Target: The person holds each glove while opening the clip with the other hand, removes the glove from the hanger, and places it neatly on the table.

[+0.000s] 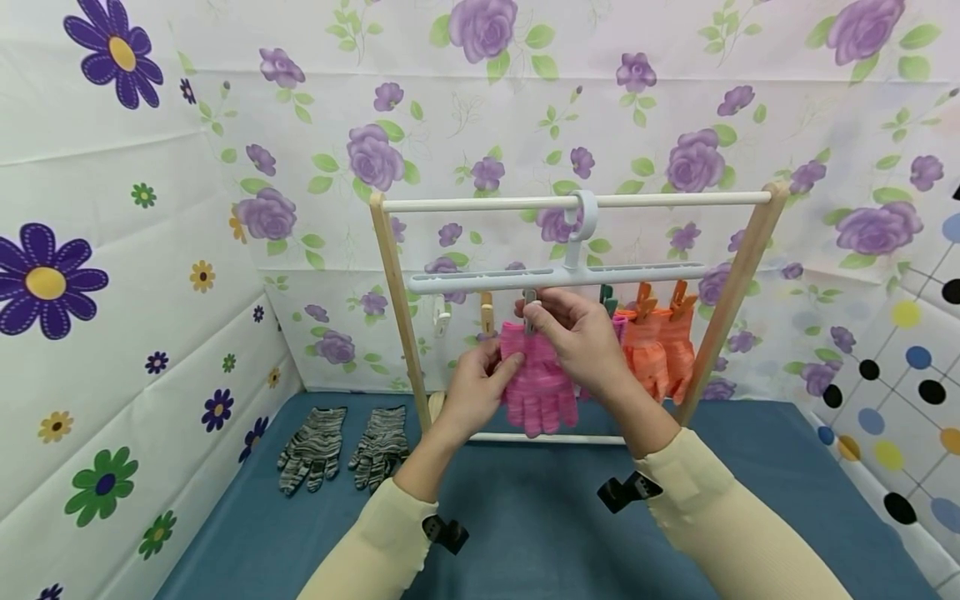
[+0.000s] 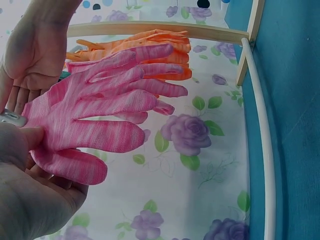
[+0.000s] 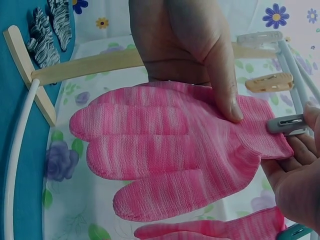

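Observation:
A pink knit glove (image 1: pixel 542 392) hangs fingers-down below the bar of a pale hanger (image 1: pixel 487 282). My left hand (image 1: pixel 472 387) pinches the glove's side between thumb and fingers. At the cuff, my right hand (image 1: pixel 588 342) pinches a grey clothespin (image 3: pixel 289 123), whose jaws sit over the cuff fabric. Behind it, a second pink glove (image 3: pixel 245 227) hangs from a green clothespin (image 3: pixel 295 232). Further right, two orange gloves (image 1: pixel 647 354) hang from orange clothespins (image 1: pixel 679 298).
A white clothespin (image 1: pixel 441 317) and a tan clothespin (image 1: pixel 487 314) hang at the hanger's left. The hanger hooks over the white rod (image 1: pixel 480 202) of a wooden-sided rack (image 1: pixel 401 308). Two grey-black gloves (image 1: pixel 313 446) lie on the blue tabletop (image 1: pixel 525 533) at left.

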`<state>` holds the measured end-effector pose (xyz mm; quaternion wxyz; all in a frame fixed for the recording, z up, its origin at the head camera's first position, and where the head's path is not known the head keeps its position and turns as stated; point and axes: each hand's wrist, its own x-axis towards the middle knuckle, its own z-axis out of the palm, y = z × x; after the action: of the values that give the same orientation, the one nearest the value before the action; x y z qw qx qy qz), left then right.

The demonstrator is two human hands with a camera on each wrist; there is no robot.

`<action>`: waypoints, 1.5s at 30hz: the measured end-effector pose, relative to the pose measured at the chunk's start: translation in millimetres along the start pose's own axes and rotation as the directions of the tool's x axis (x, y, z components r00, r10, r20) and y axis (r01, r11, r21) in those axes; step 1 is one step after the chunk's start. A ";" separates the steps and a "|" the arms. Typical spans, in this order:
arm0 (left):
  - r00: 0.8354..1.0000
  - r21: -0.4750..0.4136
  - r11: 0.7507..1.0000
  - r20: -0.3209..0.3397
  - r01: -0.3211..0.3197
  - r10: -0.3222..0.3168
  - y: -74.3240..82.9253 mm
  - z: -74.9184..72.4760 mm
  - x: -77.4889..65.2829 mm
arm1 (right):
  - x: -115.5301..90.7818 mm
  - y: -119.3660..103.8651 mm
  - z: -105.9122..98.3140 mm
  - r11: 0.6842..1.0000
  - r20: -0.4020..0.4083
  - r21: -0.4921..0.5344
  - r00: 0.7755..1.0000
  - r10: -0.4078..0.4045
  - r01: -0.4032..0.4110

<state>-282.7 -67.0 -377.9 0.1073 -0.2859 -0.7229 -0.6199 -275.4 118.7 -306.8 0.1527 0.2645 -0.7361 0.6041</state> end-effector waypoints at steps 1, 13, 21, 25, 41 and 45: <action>1.000 -0.002 1.000 0.001 0.000 0.000 -0.2 0.2 -0.3 | -0.1 0.0 0.1 1.000 -0.004 0.002 1.000 0.006 -0.006; 1.000 0.012 1.000 -0.009 -0.006 0.006 1.8 1.1 -2.6 | 0.6 -0.6 2.3 0.998 -0.036 0.054 0.999 -0.007 0.009; 1.000 0.031 0.999 -0.019 -0.009 0.009 2.5 0.9 -4.1 | 0.0 -2.3 2.3 0.999 -0.037 0.041 0.999 -0.003 0.004; 1.000 0.038 0.999 -0.014 -0.014 0.015 1.2 0.6 -4.6 | -0.1 -2.8 2.6 0.999 -0.033 0.046 0.999 -0.004 0.006; 1.000 0.079 0.997 -0.013 0.001 0.000 -1.1 -0.5 -7.7 | -1.9 -1.4 1.3 1.000 -0.038 0.018 0.999 0.013 -0.012; 1.000 0.075 0.997 -0.017 0.013 -0.011 -2.5 -1.1 -8.8 | -2.1 -0.7 0.5 1.000 -0.039 0.004 0.999 0.015 -0.015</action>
<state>-277.2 -70.7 -384.2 0.1204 -0.2721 -0.7463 -0.5953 -273.2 118.5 -307.5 0.1619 0.2474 -0.7339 0.6115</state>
